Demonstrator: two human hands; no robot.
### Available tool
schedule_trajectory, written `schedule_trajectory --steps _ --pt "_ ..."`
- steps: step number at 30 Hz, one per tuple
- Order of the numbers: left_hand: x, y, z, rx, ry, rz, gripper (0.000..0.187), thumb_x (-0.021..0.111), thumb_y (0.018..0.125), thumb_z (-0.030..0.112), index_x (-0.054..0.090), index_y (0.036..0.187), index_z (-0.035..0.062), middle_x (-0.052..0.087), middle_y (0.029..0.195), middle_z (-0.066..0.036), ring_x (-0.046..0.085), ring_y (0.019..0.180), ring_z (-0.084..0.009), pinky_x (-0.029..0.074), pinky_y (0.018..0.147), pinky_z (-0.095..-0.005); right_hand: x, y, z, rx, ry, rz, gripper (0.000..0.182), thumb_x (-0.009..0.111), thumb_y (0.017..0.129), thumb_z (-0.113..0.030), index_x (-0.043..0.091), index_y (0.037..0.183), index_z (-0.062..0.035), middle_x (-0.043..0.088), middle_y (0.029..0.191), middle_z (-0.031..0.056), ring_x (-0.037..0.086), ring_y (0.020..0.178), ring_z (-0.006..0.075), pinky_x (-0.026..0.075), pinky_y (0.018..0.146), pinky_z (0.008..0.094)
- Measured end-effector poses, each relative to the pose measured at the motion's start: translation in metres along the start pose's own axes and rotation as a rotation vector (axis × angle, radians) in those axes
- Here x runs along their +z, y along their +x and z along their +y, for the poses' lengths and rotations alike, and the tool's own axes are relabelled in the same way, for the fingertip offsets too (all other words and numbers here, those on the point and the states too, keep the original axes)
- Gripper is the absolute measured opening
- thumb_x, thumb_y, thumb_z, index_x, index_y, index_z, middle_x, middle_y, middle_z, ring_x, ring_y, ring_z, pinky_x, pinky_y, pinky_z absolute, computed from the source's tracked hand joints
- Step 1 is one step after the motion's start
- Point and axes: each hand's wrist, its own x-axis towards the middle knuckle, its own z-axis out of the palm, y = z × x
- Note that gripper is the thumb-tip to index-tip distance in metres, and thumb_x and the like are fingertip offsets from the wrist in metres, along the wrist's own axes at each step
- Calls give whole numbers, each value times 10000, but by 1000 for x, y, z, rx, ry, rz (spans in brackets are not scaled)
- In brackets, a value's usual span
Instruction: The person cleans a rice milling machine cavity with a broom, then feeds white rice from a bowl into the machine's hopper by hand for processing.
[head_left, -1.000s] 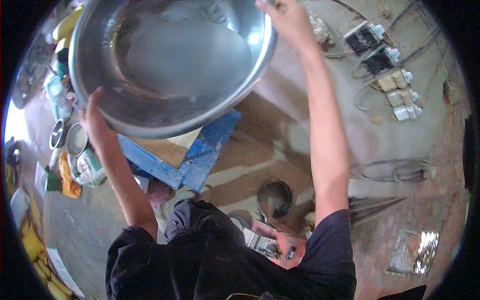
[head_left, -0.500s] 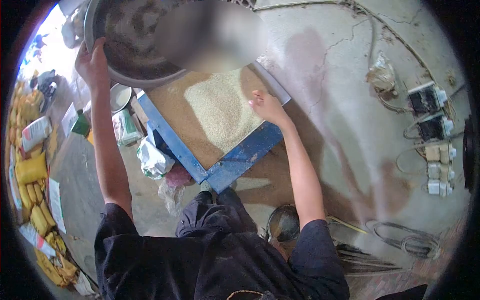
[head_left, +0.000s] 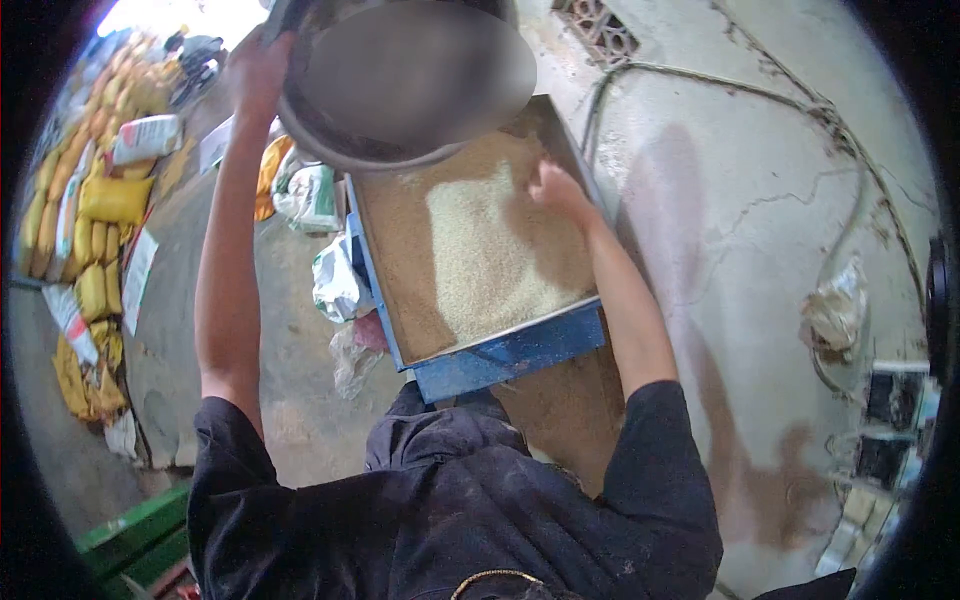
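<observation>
My left hand [head_left: 260, 75] is closed on the left rim of a large dark round basin [head_left: 345, 156], held up and tilted at the top of the view; a blur covers much of its inside. Below the basin stands a blue-sided metal hopper [head_left: 510, 358] with a shallow open tray. Pale grain [head_left: 490, 265] lies in a heap over the tray's middle, with brown surface showing around it. Over the tray's right part is my right hand [head_left: 560, 190], its fingers curled in; whether anything is inside them is hidden.
Yellow sacks [head_left: 115, 200] are piled along the left. White-and-green bags [head_left: 308, 198] and a white plastic bag [head_left: 338, 280] lie on the floor left of the hopper. A cable [head_left: 690, 72] runs along the wall at right, near a hanging plastic bag [head_left: 835, 310] and electrical boxes [head_left: 885, 450].
The view has turned, so the hopper appears more upright and further right. My left hand still grips the basin. The right hand's fingers have curled in more, above the tray.
</observation>
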Motion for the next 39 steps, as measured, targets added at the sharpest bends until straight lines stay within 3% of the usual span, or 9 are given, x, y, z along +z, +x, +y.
schedule_trajectory --steps 2,4,10,17,21,29,31,34,39 --pt "29 19 -16 277 146 39 382 631 793 281 620 1044 -7 633 972 -227 611 891 -370 474 805 -395 16 54 25 -75 103 135 721 549 867 -437 347 1336 73 422 1325 292 407 1256 377 318 1056 408" --pt "5 16 51 -142 -159 -103 351 606 737 256 660 1002 31 660 864 -213 645 805 -307 495 750 -386 28 79 18 -145 205 274 744 573 856 -439 344 1334 82 419 1321 308 406 1259 372 306 1063 391" --pt "30 43 45 -39 -175 -113 294 590 714 222 668 906 14 643 751 -189 640 732 -276 488 685 -383 57 96 -43 -69 -18 608 794 516 863 -492 285 1371 73 273 1429 280 257 1342 392 207 1106 452" --pt "41 52 49 13 -303 -173 264 583 723 186 667 911 21 639 737 -162 620 703 -225 479 685 -370 11 -52 -94 57 245 -310 713 442 882 -562 363 1389 -68 260 1466 205 292 1342 340 231 1103 427" --pt "42 61 49 126 -289 -161 259 576 725 174 661 912 17 639 754 -170 614 698 -238 473 690 -376 -5 -23 -71 -56 217 -362 649 469 881 -548 421 1369 -124 402 1384 209 345 1308 352 294 1068 425" --pt "24 50 51 206 -105 -53 280 604 747 230 634 935 24 626 811 -216 615 774 -361 464 714 -440 133 64 -106 -79 33 814 703 413 910 -532 355 1373 -6 320 1413 265 316 1304 424 244 1092 453" --pt "21 47 53 143 -47 -92 270 608 758 236 625 936 33 626 814 -217 615 805 -372 461 721 -455 97 26 -129 15 410 23 706 395 905 -552 372 1368 -19 313 1419 261 306 1320 394 250 1096 439" --pt "18 45 54 165 -111 -121 235 607 759 213 617 909 32 623 802 -215 611 791 -374 463 711 -448 26 -26 -150 -41 239 -299 539 360 939 -433 462 1301 -47 381 1387 233 339 1312 342 255 1090 411" --pt "1 42 62 264 -59 -31 135 592 759 114 615 834 4 628 800 -197 620 758 -346 466 683 -418 38 30 -195 -308 48 -96 444 337 954 -324 483 1288 -70 390 1396 186 344 1313 324 269 1084 426"
